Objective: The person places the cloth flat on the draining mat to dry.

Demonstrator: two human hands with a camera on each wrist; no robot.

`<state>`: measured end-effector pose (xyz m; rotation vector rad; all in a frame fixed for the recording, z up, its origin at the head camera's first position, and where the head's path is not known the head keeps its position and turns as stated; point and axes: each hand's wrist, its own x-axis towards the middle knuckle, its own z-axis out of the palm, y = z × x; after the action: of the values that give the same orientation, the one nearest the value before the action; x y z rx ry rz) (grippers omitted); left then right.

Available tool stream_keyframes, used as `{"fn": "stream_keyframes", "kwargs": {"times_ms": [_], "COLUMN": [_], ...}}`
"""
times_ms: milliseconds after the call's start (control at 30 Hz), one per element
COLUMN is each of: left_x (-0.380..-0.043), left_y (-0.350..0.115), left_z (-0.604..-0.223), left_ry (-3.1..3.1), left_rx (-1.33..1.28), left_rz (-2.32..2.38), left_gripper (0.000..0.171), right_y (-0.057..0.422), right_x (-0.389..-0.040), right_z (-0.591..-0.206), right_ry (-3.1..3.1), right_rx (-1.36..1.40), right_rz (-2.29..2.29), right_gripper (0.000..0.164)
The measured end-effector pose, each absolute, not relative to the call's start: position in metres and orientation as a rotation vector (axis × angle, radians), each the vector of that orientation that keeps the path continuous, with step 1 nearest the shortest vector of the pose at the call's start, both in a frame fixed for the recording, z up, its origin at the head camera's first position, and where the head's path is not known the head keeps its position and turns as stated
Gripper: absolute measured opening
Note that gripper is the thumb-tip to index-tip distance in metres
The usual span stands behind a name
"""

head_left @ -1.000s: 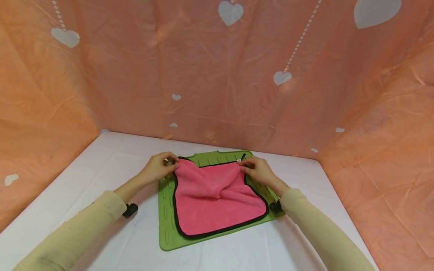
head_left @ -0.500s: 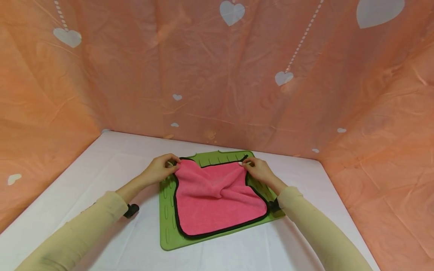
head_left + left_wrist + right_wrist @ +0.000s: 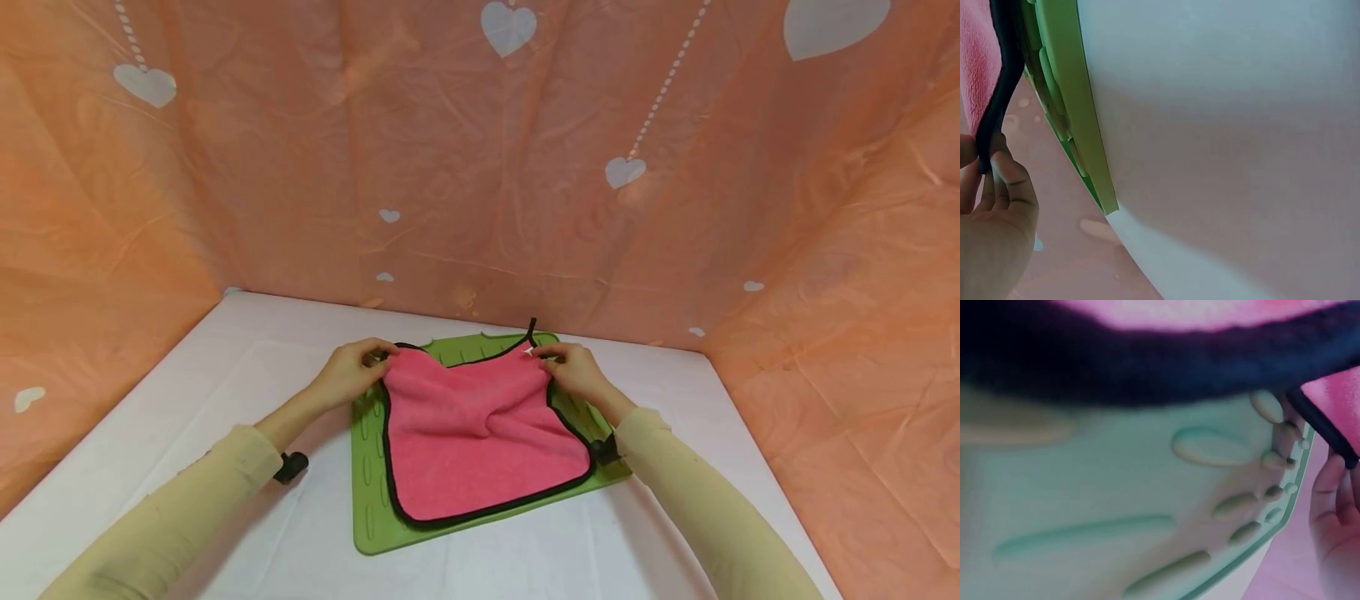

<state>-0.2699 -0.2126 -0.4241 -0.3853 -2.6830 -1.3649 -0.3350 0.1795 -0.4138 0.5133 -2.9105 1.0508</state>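
A pink cloth (image 3: 480, 467) with black edging lies over a green mat (image 3: 367, 500) with raised oval ridges. My left hand (image 3: 351, 372) pinches the cloth's far left corner between thumb and fingers. At the far right corner, my right hand (image 3: 576, 369) pinches the cloth beside a small white tag, and a black loop (image 3: 532, 327) sticks up there. Creases run from the middle of the cloth toward the right corner. In the left wrist view the black edging (image 3: 1005, 81) runs down into the left fingers. The right wrist view has the right hand (image 3: 1338, 519) at the edging, above the mat.
The mat rests on a white table (image 3: 300, 533). Orange curtain walls (image 3: 465, 208) with white hearts stand behind and on both sides, close beyond the mat's far edge. A black wrist mount (image 3: 291, 467) shows by the left sleeve.
The right hand has lifted the far right corner slightly, and the black loop now points upward. The left corner has shifted very little.
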Motion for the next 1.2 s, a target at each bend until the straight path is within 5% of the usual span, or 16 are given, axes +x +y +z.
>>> {"fn": "stream_keyframes", "kwargs": {"times_ms": [667,1200], "left_x": [-0.281,-0.264], "left_y": [-0.217,-0.217], "left_z": [-0.429,-0.433], "left_ry": [-2.941,-2.871], "left_rx": [-0.426,-0.524], "left_rz": [-1.104,-1.071], "left_gripper": [0.047,0.050], "right_y": [0.177,0.189], "right_x": [-0.356,-0.332], "right_z": [-0.419,-0.413], "right_ry": [-3.137,-3.061], "right_rx": [0.689,0.648], "right_rz": [0.877,0.965], "right_gripper": [0.050,0.047]}}
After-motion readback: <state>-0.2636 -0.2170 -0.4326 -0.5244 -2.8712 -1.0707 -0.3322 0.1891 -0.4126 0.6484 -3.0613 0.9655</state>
